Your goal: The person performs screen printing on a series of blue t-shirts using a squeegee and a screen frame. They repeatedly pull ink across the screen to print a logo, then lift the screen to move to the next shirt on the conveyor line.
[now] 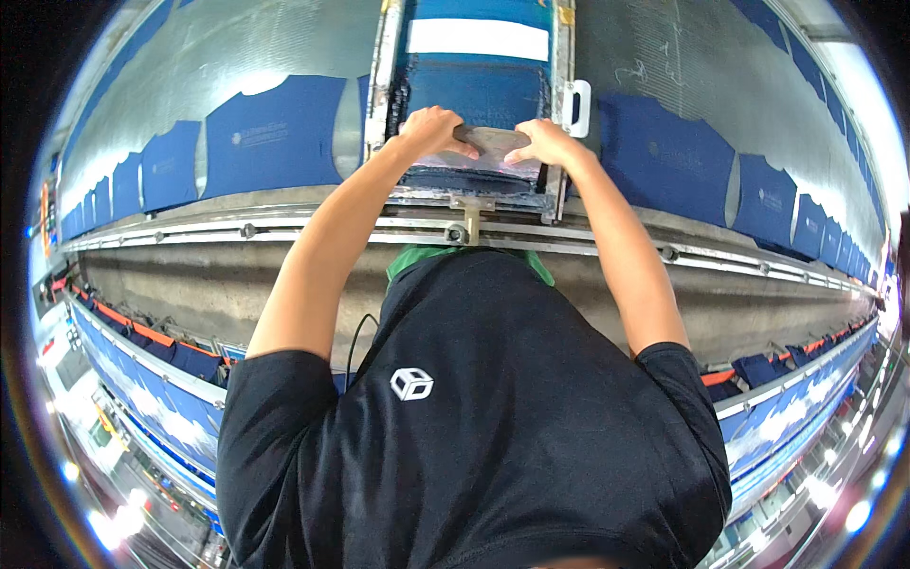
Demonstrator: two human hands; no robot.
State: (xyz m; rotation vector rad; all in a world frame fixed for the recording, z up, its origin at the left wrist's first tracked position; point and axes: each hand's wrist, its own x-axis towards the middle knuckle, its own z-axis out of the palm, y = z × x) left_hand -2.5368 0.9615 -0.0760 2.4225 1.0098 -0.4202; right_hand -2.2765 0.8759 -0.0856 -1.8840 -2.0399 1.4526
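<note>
Cloth shirt (512,398), fingers (442,117) gripping flat board (493,143)

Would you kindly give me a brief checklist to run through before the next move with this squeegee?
1. Grip: ok. The left hand holds the left end of the squeegee, the right hand its right end.
2. Squeegee within the frame: ok. It sits between the side bars, toward the near end.
3. Squeegee's lower edge evenly seated: cannot tell; this view doesn't show it clearly.
4. Frame locked to the rail: cannot tell. Its near end reaches the rail, but no lock is clearly visible.
5. Neighbouring blue panels flat: ok. Those on either side appear spread out.
</note>
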